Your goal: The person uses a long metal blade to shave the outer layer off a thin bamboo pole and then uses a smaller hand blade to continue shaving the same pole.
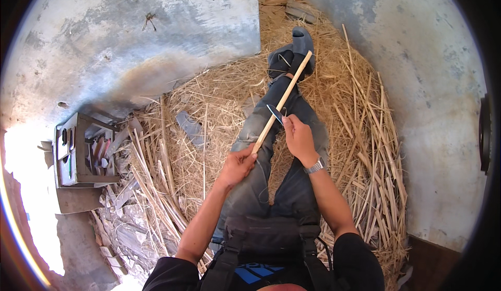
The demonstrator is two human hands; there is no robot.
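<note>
My left hand [239, 165] is closed around the near end of a long, pale strip of split wood or cane [280, 103]. The strip slants up and to the right above my outstretched legs, its far end by my shoes [301, 40]. In my right hand [299, 136] is a knife [275, 113], gripped by its handle, which the fingers mostly hide. The dark blade lies across the strip near its middle and seems to touch it. A metal watch sits on my right wrist.
Shavings and straw-like strips [323, 93] cover the floor around my legs. Long strips [373, 171] lie piled on the right, more on the left [156, 186]. At left stands a small wooden box [78, 150] holding tools. Plastered walls [172, 30] rise ahead and to the right.
</note>
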